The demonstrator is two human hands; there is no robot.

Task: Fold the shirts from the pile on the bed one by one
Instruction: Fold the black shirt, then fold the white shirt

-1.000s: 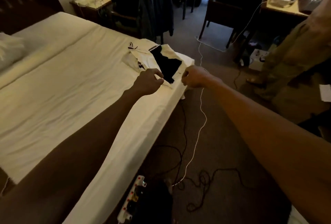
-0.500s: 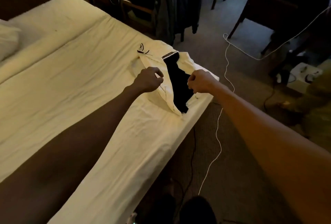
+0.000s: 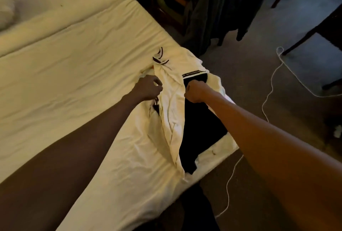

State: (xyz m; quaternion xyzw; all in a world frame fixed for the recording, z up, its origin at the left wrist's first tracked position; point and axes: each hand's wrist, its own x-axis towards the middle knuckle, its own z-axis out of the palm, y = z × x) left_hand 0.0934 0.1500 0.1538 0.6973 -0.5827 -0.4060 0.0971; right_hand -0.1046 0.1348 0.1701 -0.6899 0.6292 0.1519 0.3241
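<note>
In the head view our left hand (image 3: 148,87) and right hand (image 3: 195,91), each clenched on its cloth, have drawn the white-and-black shirt (image 3: 172,112) longer toward 6 o'clock along the 3 o'clock edge of the bed (image 3: 74,55), which we judge is spreading before folding.

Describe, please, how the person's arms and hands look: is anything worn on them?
Both arms are bare: no sleeve shows on the left forearm or the right forearm. The left hand and the right hand wear no gloves. No watch or bracelet shows at either wrist. Rings cannot be judged in this dim light.
</note>
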